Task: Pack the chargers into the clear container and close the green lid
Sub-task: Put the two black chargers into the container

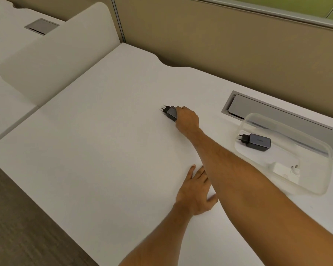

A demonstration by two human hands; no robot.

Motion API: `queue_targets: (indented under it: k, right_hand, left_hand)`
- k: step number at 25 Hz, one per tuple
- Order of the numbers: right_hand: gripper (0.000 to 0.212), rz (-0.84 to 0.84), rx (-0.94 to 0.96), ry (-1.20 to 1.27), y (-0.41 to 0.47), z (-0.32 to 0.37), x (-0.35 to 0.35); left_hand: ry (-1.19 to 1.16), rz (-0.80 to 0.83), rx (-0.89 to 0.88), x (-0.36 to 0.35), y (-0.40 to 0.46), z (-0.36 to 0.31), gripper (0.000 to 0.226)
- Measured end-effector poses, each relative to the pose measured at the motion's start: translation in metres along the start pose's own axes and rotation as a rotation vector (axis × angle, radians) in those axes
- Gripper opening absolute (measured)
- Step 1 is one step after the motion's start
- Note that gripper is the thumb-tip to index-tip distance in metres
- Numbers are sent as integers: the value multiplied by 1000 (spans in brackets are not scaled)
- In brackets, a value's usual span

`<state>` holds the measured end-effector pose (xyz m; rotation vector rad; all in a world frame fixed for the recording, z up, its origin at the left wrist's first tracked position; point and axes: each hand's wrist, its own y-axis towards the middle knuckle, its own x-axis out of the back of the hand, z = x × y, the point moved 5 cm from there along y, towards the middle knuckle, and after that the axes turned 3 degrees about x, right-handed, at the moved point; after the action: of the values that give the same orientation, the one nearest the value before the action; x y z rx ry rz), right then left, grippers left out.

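The right hand point(186, 119) is closed around a dark, blocky plastic charger point(171, 113) on the white bench point(104, 150), the left hand point(195, 192) laid flat, fingers spread; rigid and light, it is best gripped by its sides.

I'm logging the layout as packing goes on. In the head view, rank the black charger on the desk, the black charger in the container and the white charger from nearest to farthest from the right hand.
1. Black charger on the desk: under the right hand's fingers.
2. Black charger in the clear container: to the right.
3. White charger: container's near end.
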<state>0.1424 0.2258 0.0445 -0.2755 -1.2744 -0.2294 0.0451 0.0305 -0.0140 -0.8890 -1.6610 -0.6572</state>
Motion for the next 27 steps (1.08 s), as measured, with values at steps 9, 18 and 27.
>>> queue_targets:
  k: [9,18,27]
  right_hand:
    - [22,-115,45,36,-13,-10,50]
    - [21,-338,-53,53,-69,-71,129]
    - [23,-366,-198,-14,-144,-136,140]
  left_hand:
    - [-43,11,-45,-2,1,0,69]
    - [-21,10,-57,4,-1,-1,70]
    - [-12,0,-28,2,-1,11,70]
